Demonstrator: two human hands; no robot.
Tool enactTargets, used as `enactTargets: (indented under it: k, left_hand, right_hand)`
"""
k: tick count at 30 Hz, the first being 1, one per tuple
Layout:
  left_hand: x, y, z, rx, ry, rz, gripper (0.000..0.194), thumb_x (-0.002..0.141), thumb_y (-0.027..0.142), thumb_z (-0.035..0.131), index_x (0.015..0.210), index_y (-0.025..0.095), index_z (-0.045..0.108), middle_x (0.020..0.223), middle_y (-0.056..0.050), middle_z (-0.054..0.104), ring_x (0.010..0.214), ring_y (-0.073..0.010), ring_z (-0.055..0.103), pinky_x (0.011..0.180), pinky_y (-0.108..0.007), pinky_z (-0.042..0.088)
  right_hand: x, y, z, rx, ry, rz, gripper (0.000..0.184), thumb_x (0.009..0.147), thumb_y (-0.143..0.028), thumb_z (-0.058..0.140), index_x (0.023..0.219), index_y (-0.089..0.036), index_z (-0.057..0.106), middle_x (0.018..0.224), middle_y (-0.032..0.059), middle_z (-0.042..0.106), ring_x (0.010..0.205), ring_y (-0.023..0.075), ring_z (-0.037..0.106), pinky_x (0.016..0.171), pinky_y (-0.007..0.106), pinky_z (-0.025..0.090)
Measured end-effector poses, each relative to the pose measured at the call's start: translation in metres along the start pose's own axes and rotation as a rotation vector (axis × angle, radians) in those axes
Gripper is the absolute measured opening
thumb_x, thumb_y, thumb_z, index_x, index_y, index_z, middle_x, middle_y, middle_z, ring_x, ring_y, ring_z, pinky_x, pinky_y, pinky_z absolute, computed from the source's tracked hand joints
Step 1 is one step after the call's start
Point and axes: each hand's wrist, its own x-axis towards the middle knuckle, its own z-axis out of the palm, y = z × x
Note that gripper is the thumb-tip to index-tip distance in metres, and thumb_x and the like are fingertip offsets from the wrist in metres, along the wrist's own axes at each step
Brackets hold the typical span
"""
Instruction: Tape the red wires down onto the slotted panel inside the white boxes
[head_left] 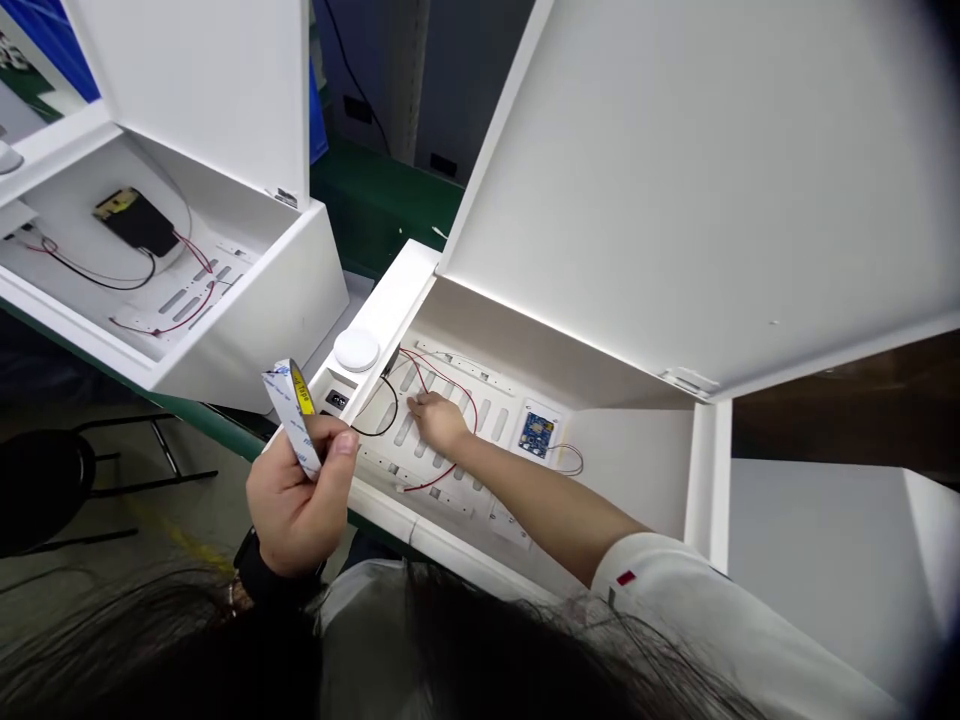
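My left hand (pixel 296 500) grips a roll of white double-sided tape (pixel 292 415) with a yellow label, held up outside the white metal enclosure (pixel 390 310). My right hand (pixel 439 420) reaches into that enclosure, its fingertips on a white slotted panel (pixel 480 430) beside a thin red wire (pixel 457 385). I cannot tell whether those fingers pinch the wire. A black wire (pixel 386 425) loops near the hand, and a small blue circuit board (pixel 537 434) is fixed to the right of the panel. The enclosure's large white lid (pixel 675 180) stands open above.
A second open white enclosure (pixel 247 300) to the left holds a black module (pixel 135 222) and red and black wires. Both stand on a green-edged bench (pixel 382 205). A round white puck (pixel 356 349) sits on the near enclosure's rim. A black stool (pixel 45 490) stands on the floor.
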Motion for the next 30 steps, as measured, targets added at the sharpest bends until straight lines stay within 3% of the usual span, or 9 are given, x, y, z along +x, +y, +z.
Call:
enactTargets:
  k: [5, 8, 14, 21, 25, 30]
  left_hand:
    - [-0.001, 0.002, -0.004, -0.005, -0.05, -0.05, 0.005, 0.085, 0.017, 0.063, 0.081, 0.02, 0.065, 0.061, 0.002, 0.053, 0.054, -0.0103, 0.044, 0.054, -0.028, 0.036]
    - [0.001, 0.004, -0.007, 0.007, -0.077, -0.054, 0.005, 0.084, 0.017, 0.062, 0.08, 0.019, 0.064, 0.058, 0.002, 0.05, 0.051, -0.0096, 0.042, 0.051, -0.028, 0.034]
    - [0.004, 0.007, -0.004, 0.049, -0.063, -0.043, 0.009, 0.083, 0.02, 0.062, 0.075, 0.017, 0.063, 0.054, 0.003, 0.049, 0.048, -0.0085, 0.042, 0.049, -0.026, 0.033]
    - [0.005, 0.008, 0.003, 0.007, 0.038, -0.03, 0.012, 0.081, 0.023, 0.062, 0.071, 0.017, 0.062, 0.05, 0.004, 0.047, 0.044, -0.0076, 0.04, 0.045, -0.026, 0.031]
    - [0.006, 0.011, 0.001, 0.052, 0.009, -0.062, 0.012, 0.081, 0.024, 0.063, 0.071, 0.017, 0.062, 0.049, 0.004, 0.047, 0.044, -0.008, 0.04, 0.045, -0.026, 0.032]
    - [0.006, 0.015, 0.001, 0.052, -0.005, -0.085, 0.012, 0.082, 0.024, 0.062, 0.072, 0.017, 0.061, 0.049, 0.004, 0.046, 0.044, -0.0083, 0.039, 0.044, -0.026, 0.031]
  right_hand:
    - [0.005, 0.007, 0.002, 0.189, 0.1, 0.055, 0.034, 0.098, -0.027, 0.042, 0.114, -0.019, 0.071, 0.108, 0.0067, 0.068, 0.099, 0.0174, 0.062, 0.085, 0.025, 0.045]
    - [0.011, 0.012, -0.003, 0.171, 0.111, 0.047, 0.032, 0.097, -0.024, 0.043, 0.107, -0.018, 0.073, 0.108, 0.0078, 0.068, 0.096, 0.0171, 0.063, 0.084, 0.025, 0.044]
    - [0.029, 0.02, -0.026, -0.078, -0.025, -0.202, 0.032, 0.095, -0.02, 0.042, 0.091, -0.014, 0.074, 0.1, 0.0124, 0.07, 0.091, 0.0216, 0.063, 0.078, 0.03, 0.043]
    - [0.058, 0.016, -0.06, -0.279, -0.282, -0.487, 0.031, 0.088, -0.012, 0.044, 0.095, -0.01, 0.074, 0.104, 0.0172, 0.072, 0.097, 0.0268, 0.063, 0.085, 0.035, 0.044]
    - [0.07, 0.016, -0.062, -0.363, -0.367, -0.612, 0.03, 0.086, -0.008, 0.046, 0.097, -0.01, 0.074, 0.105, 0.0161, 0.072, 0.098, 0.0262, 0.063, 0.087, 0.037, 0.043]
    - [0.081, 0.021, -0.057, -0.41, -0.375, -0.726, 0.025, 0.084, -0.005, 0.05, 0.093, -0.007, 0.073, 0.099, 0.0172, 0.071, 0.092, 0.0263, 0.063, 0.085, 0.038, 0.044]
